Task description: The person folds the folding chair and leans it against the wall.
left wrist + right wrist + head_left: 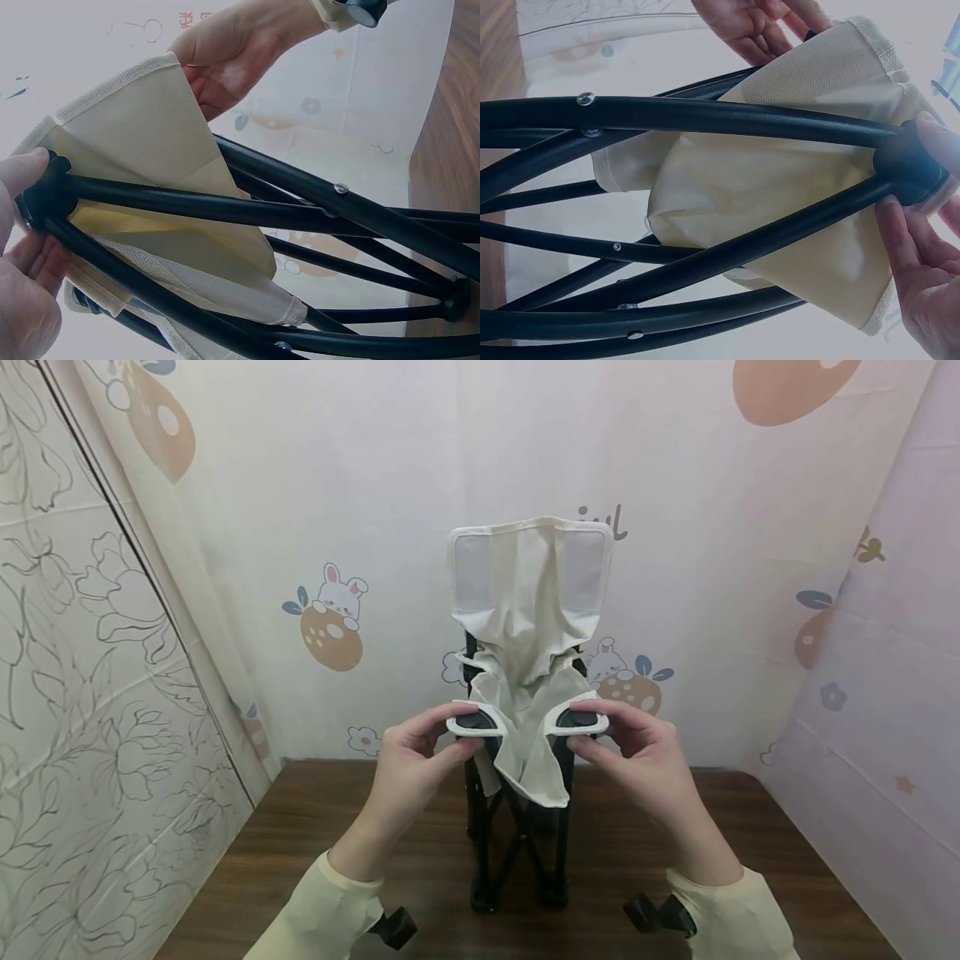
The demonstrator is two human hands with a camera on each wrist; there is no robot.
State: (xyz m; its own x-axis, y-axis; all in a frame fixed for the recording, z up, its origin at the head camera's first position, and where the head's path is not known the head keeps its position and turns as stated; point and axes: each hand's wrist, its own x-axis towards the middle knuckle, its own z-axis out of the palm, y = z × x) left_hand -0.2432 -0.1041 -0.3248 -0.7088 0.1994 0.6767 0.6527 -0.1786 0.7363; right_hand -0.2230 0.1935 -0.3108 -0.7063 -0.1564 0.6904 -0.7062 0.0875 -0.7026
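Observation:
A small folding chair (525,577) with cream fabric and a black tube frame (187,202) stands upright, partly folded, its legs drawn close together. My left hand (420,747) pinches the chair's front left corner, thumb and fingers around the black joint (49,191) where two tubes meet. On the opposite front corner my right hand (637,747) grips the matching black joint (907,163) the same way. Between the hands the seat fabric (528,768) sags in a fold. Behind it the backrest rises, with a mesh panel (472,572) on either side.
The chair's feet (483,897) are on a dark wooden table (322,827). A printed curtain (360,485) hangs close behind the table, with more cloth at the left and right sides. Black wrist cameras (393,928) sit by both cream sleeves.

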